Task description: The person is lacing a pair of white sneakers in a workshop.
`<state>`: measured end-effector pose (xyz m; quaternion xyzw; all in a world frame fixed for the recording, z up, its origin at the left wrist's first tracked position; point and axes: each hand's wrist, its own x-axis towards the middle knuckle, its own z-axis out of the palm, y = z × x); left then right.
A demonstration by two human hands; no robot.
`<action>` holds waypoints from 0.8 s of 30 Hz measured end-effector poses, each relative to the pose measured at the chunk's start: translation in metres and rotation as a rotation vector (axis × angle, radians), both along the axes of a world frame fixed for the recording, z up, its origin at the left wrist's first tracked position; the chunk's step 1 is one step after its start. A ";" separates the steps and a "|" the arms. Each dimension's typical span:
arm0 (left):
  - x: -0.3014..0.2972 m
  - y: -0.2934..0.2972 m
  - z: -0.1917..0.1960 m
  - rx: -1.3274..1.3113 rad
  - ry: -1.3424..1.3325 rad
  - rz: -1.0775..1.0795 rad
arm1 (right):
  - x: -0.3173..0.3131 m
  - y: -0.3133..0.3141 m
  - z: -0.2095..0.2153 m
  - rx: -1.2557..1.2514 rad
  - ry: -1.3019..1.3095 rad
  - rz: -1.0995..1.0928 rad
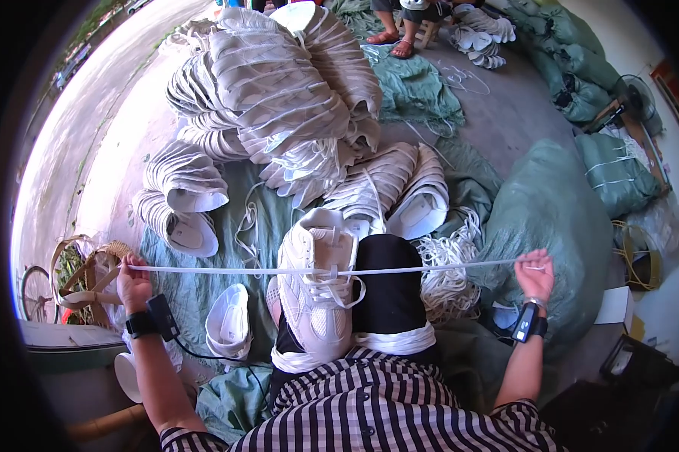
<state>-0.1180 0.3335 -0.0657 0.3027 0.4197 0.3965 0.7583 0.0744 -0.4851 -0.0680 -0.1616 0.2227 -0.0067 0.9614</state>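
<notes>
A white shoelace (219, 270) is stretched almost straight from side to side across my lap. My left hand (134, 285) is closed on its left end, and my right hand (535, 276) pinches the right end. The lace passes through the tongue area of a white shoe upper (320, 301) resting on my left thigh, its toe pointing toward me. More lacing lies looped lower on the upper, with a loop hanging at its right side. Beside my left leg, a single white upper (228, 322) rests on green cloth.
Nested stacks of white uppers (271, 83) rise ahead of me. A heap of white laces (452, 271) lies right of my knee, beside a large green sack (550, 211). A woven basket (91, 275) stands left. Another person's feet (403, 48) show far off, and a fan (637, 98) stands right.
</notes>
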 end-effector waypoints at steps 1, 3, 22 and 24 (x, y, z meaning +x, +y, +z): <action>0.006 -0.025 0.009 0.001 0.004 -0.002 | -0.005 -0.006 0.003 -0.054 0.000 -0.094; 0.011 -0.073 0.025 0.105 -0.038 -0.467 | -0.015 0.032 0.023 -0.133 -0.092 0.004; 0.076 -0.294 0.062 1.952 0.150 -1.063 | -0.038 0.300 0.051 -1.508 -0.813 0.943; 0.074 -0.298 0.045 1.882 0.203 -1.002 | -0.039 0.305 0.047 -1.638 -0.915 0.883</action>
